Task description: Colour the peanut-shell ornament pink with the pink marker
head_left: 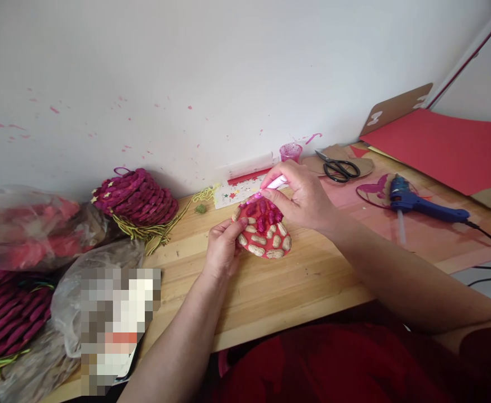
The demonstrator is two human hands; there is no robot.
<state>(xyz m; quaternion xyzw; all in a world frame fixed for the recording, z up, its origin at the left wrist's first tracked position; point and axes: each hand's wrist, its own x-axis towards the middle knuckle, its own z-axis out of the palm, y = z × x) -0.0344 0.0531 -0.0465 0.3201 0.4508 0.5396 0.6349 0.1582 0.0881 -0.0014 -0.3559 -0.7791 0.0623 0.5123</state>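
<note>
My left hand pinches the left edge of a small rounded red board, tilted up over the table. Peanuts in their shells are stuck on it; those in its middle and upper part are magenta, while the lower and outer ones are plain tan. My right hand is closed around a white marker pen. The pen's pinkish tip is at the board's top edge, among the coloured peanuts; whether it touches one I cannot tell.
Behind my hands stand a pink-stained cup and a white sheet of star stickers. Scissors, a blue glue gun with its cord and red card lie right. Magenta peanut bundles and plastic bags crowd the left.
</note>
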